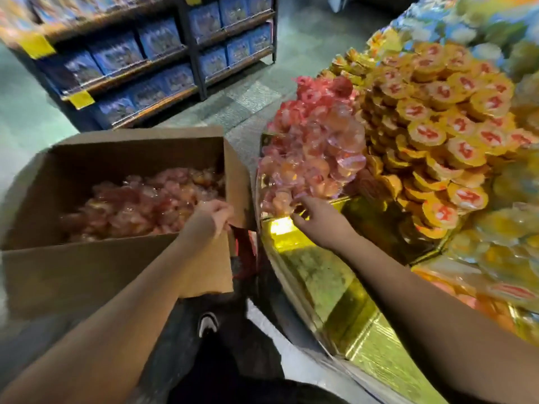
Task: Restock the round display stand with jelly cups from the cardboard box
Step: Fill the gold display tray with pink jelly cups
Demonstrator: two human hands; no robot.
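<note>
At right fingers (300, 204), seemingly touching: jelly cups (315, 147).

Box: the cardboard box (116, 269) stands on the left, open at the top, just beside the display stand (335, 290) on the right.
In the box: loose jelly cups (140, 205) heaped across its bottom.
Left hand: the left hand (214, 215) is at the box's near right corner, over the rim.
Stand: its curved rim runs from the near right toward the middle.
On the stand: a pile of jelly cups (315, 147) at the left end; stacked round packs (437, 132) to their right.
Right hand: the right hand (319, 221) reaches to the lower edge of that pile, fingertips touching it.
Behind: shelves (151, 62) of boxed goods stand across the floor, beyond the box.
Below: a shoe (208, 323) between box and stand.
</note>
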